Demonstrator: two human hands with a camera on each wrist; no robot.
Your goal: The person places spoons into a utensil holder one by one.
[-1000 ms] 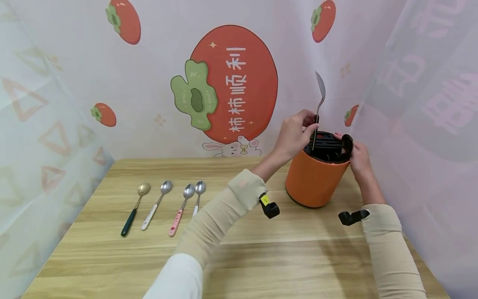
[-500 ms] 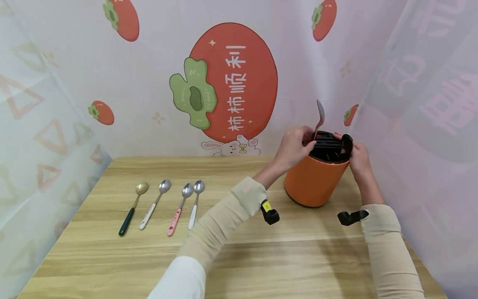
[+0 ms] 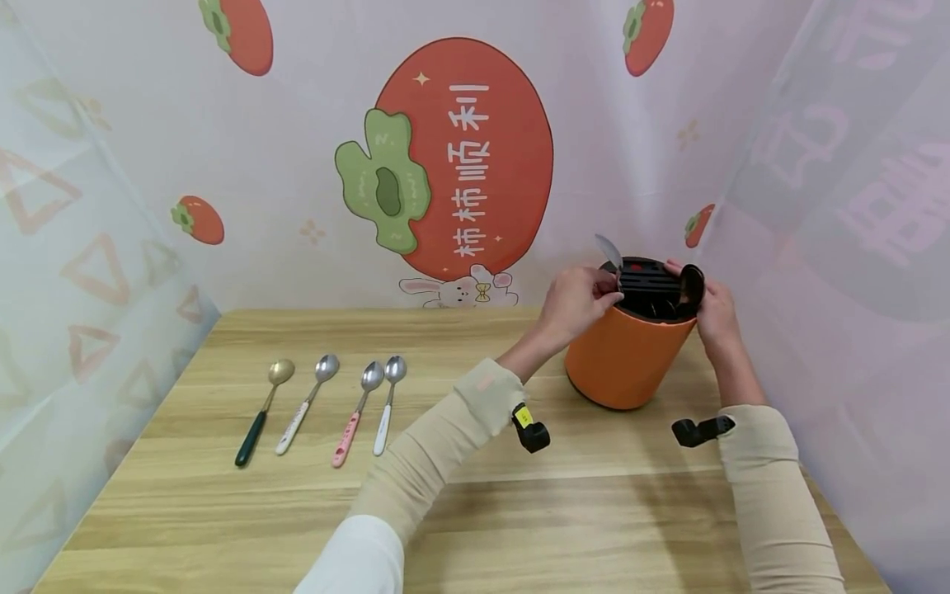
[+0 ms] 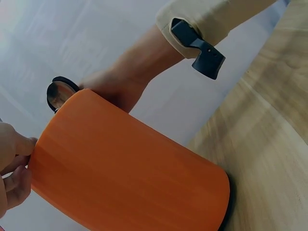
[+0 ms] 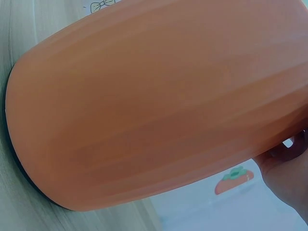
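Observation:
An orange utensil holder (image 3: 627, 355) with a black slotted top stands on the table at the right. At its upper left rim my left hand (image 3: 575, 301) pinches a spoon (image 3: 609, 250). The spoon's silver bowl sticks up above the fingers and leans left; its lower part is hidden by the hand and holder. My right hand (image 3: 718, 318) grips the holder's right side near the rim, fingertips showing behind the top. A round, shiny, dark-rimmed utensil end (image 4: 60, 94) pokes out beside it. In the right wrist view the holder's orange wall covers most of the picture.
Several spoons lie on the wooden table (image 3: 519, 511) at the left: one with a dark green handle (image 3: 251, 439), one pink-handled spoon (image 3: 346, 440) and white-handled ones (image 3: 383, 429). Printed cloth walls (image 3: 297, 148) stand behind and at both sides.
My left hand has come down with the spoon, whose handle has sunk into the holder's top. The spoon's bowl now leans left. My right hand stays on the holder.

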